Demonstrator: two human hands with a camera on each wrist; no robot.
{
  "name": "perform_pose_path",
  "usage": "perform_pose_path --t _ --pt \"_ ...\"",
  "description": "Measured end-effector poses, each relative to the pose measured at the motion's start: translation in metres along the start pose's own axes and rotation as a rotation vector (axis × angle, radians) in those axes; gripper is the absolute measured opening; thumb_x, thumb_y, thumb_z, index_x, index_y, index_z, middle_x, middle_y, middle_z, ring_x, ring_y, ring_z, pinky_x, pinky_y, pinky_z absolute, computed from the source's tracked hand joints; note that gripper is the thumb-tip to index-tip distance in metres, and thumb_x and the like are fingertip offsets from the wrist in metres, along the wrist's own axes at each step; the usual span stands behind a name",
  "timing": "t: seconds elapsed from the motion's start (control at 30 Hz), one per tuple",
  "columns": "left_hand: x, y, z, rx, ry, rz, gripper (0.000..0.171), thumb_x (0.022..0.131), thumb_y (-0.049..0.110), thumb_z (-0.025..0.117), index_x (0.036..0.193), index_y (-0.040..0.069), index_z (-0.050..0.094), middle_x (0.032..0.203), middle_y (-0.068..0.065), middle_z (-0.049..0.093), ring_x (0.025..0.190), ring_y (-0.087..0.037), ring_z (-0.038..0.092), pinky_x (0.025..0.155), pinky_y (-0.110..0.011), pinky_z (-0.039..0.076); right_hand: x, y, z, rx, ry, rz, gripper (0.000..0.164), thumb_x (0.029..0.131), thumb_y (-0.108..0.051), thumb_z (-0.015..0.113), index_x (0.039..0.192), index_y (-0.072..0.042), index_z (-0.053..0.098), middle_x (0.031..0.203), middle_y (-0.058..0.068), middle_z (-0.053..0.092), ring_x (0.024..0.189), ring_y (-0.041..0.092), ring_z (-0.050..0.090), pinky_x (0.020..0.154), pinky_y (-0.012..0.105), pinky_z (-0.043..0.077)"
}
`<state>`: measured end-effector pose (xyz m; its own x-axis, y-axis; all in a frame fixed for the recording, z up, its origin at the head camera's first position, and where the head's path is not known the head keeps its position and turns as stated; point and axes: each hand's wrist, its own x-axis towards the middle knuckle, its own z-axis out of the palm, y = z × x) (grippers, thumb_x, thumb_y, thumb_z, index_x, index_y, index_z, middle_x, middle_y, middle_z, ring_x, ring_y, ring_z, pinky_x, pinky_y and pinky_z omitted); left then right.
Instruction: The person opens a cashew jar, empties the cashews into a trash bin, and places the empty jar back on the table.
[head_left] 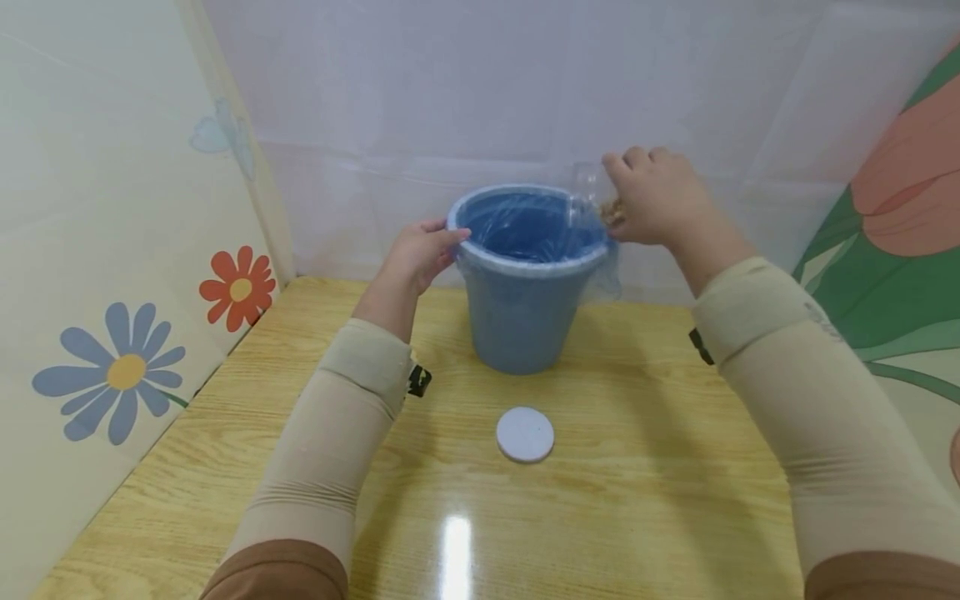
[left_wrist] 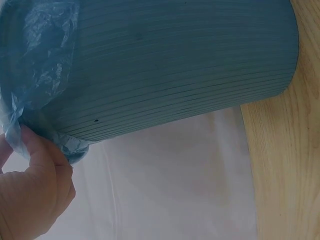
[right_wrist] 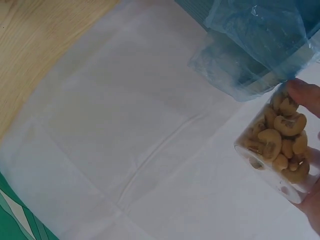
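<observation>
A blue bin stands upright on the table, lined with a thin translucent blue plastic bag folded over its rim. My left hand pinches the rim at the left side, thumb on top and fingers against the bag outside. At the right rim, my right hand holds a clear jar, tipped with its mouth toward the bin's opening. Several cashews fill much of the jar near its base. The bottom of the bin's inside is hidden.
A round white lid lies flat on the wood-grain table, in front of the bin. Pale cloth hangs close behind the bin. Panels with printed flowers flank the table on both sides.
</observation>
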<state>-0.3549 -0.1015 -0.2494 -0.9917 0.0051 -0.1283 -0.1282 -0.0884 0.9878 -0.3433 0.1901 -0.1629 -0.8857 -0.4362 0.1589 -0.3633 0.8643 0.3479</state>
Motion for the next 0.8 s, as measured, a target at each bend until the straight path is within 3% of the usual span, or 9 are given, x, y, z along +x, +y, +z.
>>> perform_pose_path --t 0.37,0.8 --pt "-0.0013 0.0004 0.0006 0.010 -0.003 0.001 0.055 0.083 0.012 0.068 0.133 0.008 0.047 0.129 -0.006 0.052 0.108 -0.014 0.055 0.091 -0.024 0.046 0.0006 -0.0009 0.0009 0.018 0.005 -0.004 0.097 0.074 -0.034 0.074 0.143 -0.002 0.015 0.133 0.029 0.033 0.116 0.051 0.032 0.097 0.064 0.027" --pt "0.0016 -0.0015 0.0001 0.009 0.000 0.008 0.053 0.083 0.012 0.068 0.132 0.007 0.048 0.126 -0.006 0.054 0.106 -0.015 0.056 0.090 -0.024 0.047 0.0009 -0.0071 -0.0020 -0.072 0.025 -0.056 0.089 0.074 -0.034 0.074 0.140 -0.004 0.022 0.133 0.027 0.034 0.118 0.049 0.032 0.099 0.063 0.025"
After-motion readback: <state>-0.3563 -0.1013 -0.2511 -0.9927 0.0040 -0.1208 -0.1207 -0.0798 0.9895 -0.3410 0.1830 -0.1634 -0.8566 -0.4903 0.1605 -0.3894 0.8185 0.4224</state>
